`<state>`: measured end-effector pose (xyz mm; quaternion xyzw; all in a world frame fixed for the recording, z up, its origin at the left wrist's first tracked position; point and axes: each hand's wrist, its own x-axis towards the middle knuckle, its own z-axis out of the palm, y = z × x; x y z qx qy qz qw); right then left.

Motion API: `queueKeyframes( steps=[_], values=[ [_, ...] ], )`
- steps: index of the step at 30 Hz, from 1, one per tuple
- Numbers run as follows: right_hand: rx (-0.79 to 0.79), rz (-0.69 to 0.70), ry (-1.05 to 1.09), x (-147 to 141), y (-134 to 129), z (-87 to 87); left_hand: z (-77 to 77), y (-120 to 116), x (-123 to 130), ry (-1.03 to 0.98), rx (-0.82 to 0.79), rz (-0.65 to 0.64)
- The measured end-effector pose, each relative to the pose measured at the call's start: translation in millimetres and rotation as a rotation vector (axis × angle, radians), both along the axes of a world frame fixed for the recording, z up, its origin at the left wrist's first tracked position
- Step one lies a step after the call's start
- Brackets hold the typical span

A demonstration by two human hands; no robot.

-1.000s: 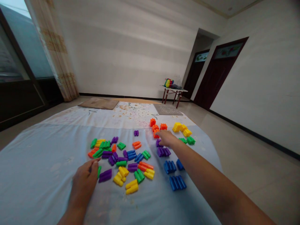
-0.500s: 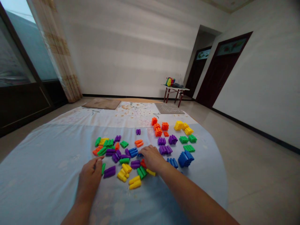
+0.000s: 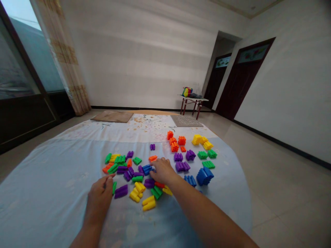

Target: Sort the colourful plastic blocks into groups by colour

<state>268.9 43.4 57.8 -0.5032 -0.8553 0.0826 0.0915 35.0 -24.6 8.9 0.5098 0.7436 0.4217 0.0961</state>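
My right hand (image 3: pixel 164 171) is over the right side of a loose spread of plastic blocks, with thumb and fingers closing on a blue block (image 3: pixel 147 169); its right end is partly hidden by the fingertips. An orange block (image 3: pixel 152 158) lies just beyond those fingers, and red (image 3: pixel 159 185) and green (image 3: pixel 156 192) ones lie below the palm. My left hand (image 3: pixel 99 194) rests on the cloth at the left, loosely curved with its fingers apart. Beside it are a green block (image 3: pixel 114 187), partly covered by the hand, and a purple block (image 3: pixel 121 191).
Colour groups stand at the right: joined orange blocks (image 3: pixel 173 143), yellow (image 3: pixel 202 140), green (image 3: pixel 208 164), purple (image 3: pixel 182 166) and a blue stack (image 3: pixel 205 176). A pale cloth (image 3: pixel 51 193) covers the table. Two mats (image 3: pixel 113 116) lie at its far edge; a small table (image 3: pixel 193 99) stands beyond.
My right hand has shifted slightly left and its fingers have closed in on the blue block. My left hand stays in place. The view has tilted slightly.
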Motion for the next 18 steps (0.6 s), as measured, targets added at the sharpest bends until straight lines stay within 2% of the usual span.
queueKeyframes(
  steps=[6, 11, 18],
  values=[
    [-0.040, -0.048, 0.035, -22.1, 6.3, -6.6, 2.1, -0.5, -2.5, -0.007, -0.051, -0.015],
    [0.000, 0.011, 0.021, -8.2, 6.9, -3.1, 2.7, 3.0, -4.5, 0.008, -0.084, -0.028],
    [-0.035, -0.022, 0.057, 2.4, 2.3, -1.8, -1.4, 4.6, -7.5, -0.011, -0.070, 0.011]
  ],
)
